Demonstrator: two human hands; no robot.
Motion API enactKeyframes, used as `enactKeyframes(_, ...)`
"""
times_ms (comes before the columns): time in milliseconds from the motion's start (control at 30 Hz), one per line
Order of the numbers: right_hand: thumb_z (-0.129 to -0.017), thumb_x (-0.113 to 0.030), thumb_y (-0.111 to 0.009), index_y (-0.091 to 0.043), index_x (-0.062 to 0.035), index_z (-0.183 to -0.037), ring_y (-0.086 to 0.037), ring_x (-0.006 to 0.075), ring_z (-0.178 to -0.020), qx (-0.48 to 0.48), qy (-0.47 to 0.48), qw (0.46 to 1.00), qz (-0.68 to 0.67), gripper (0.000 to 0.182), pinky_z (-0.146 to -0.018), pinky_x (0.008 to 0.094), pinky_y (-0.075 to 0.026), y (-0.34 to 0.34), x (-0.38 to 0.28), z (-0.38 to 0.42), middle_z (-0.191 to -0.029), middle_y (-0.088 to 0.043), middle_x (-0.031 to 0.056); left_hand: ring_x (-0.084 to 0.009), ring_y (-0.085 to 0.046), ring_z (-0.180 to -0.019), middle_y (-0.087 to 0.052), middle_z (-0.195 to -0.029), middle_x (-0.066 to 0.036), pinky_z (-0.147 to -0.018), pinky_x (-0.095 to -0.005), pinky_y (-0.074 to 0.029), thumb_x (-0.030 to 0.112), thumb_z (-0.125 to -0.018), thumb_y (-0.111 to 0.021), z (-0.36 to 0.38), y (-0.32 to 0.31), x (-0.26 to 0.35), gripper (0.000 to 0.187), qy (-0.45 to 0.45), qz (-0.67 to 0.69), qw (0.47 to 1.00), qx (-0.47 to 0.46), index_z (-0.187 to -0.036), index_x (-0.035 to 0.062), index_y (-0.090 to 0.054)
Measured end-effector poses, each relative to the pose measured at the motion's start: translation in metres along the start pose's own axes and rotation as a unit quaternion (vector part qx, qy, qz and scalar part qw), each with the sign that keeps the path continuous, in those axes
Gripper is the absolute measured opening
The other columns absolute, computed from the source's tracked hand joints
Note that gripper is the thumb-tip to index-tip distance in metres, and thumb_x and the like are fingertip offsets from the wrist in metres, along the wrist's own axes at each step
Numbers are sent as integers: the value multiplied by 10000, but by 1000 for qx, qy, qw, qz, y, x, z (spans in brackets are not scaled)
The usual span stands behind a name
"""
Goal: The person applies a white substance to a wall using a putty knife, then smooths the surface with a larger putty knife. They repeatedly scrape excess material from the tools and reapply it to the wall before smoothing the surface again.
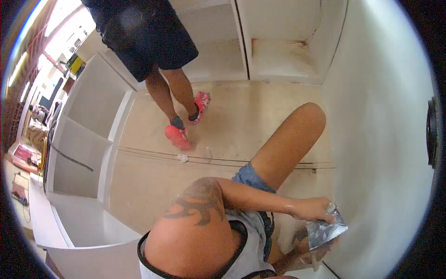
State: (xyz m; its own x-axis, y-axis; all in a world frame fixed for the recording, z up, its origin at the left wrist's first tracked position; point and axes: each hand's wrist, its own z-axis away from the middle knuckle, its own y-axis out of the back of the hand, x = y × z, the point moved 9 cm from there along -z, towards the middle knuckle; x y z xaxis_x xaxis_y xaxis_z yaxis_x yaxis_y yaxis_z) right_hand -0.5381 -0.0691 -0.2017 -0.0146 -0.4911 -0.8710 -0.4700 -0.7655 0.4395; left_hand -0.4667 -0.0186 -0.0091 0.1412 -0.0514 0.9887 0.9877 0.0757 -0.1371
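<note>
My left hand (pixel 315 209) is closed round the handle end of a broad, shiny metal scraper (pixel 325 231) like a putty knife. Its blade slants downward near the white wall panel (pixel 376 186) on the right, with pale smears on it. Just below the blade is my right hand (pixel 320 251), partly covered by it. The fingers there look curled, with a pale piece showing beneath them. What that piece is, I cannot make out. My left arm crosses in front of my body, and my bare knee is raised above it.
Another person in dark shorts and red shoes (pixel 177 137) stands on the beige floor board (pixel 232 121). White open compartments (pixel 86 153) line the left, with a dark cable (pixel 69 158) hanging there. A small white scrap (pixel 182 158) lies by a floor seam. White panels stand at the back.
</note>
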Motion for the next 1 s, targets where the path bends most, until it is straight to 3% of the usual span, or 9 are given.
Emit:
enactKeyframes(167,-825,-196,-713,-548,-62,-1277,-619,280,-1008,-26,-12,1000,2,499,-912,374,-501,11,15,12,-1139,-630,119,-179,-611,-723,-684,-803,-93,-685,-374,-496,410,-886,-658,-3,9,-13,411,2,69,996,61,-938,3,-652)
enactKeyframes(200,-826,-196,-713,-549,-61,-1277,-620,280,-1006,-28,-13,999,6,499,-912,373,-501,-9,10,14,-1137,-631,118,-201,-630,-786,-698,-873,-120,-723,-380,-504,393,-883,-664,-5,3,-17,407,20,238,970,34,-974,-3,-653)
enactKeyframes(333,-829,-199,-710,-551,-58,-1277,-625,280,-998,-40,-8,999,16,496,-910,371,-503,-61,-42,-39,-1130,-636,116,-215,-640,-828,-705,-895,-131,-757,-376,-511,432,-869,-672,-1,4,-13,474,-37,71,997,18,-1047,-7,-662)
enactKeyframes(433,-831,-200,-708,-552,-55,-1276,-629,279,-992,-53,-4,998,17,494,-908,370,-505,-67,-36,48,-1125,-640,115,-190,-631,-796,-707,-873,-108,-741,-366,-506,411,-867,-678,25,5,9,440,15,-26,999,-35,-1025,0,-675)
enactKeyframes(567,-833,-203,-706,-554,-52,-1276,-634,279,-985,-49,-20,998,25,492,-906,368,-507,-27,-6,-14,-1118,-646,113,-178,-613,-720,-703,-809,-84,-692,-372,-496,389,-869,-674,8,23,-28,398,34,190,977,96,-965,3,-690)
enactKeyframes(733,-836,-206,-703,-556,-49,-1275,-640,279,-975,-18,-85,995,49,489,-903,365,-509,-54,-41,-42,-1110,-652,111,-190,-631,-761,-710,-855,-93,-706,-378,-505,361,-881,-669,4,20,-19,356,25,38,999,26,-974,19,-698)
enactKeyframes(833,-838,-208,-701,-557,-46,-1275,-644,279,-969,101,-240,961,90,487,-901,364,-510,41,-1,23,-1104,-656,109,-190,-641,-840,-713,-938,-103,-778,-361,-515,365,-892,-669,11,-4,-15,353,23,-40,997,-63,-1019,37,-697)
enactKeyframes(967,-841,-210,-699,-559,-43,-1275,-649,279,-961,304,-441,833,141,485,-899,362,-512,90,-38,142,-1098,-662,107,-154,-647,-812,-678,-941,-68,-732,-325,-529,379,-902,-671,-2,-5,-46,404,161,69,984,4,-1056,7,-640)
enactKeyframes(1000,-880,-230,-643,-584,-29,-1203,-643,272,-895,532,-350,759,-138,385,-805,369,-530,103,-74,139,-1014,-660,116,-147,-650,-823,-665,-957,-54,-737,-318,-537,348,-901,-673,-5,-14,-45,376,164,204,965,23,-1072,16,-633)
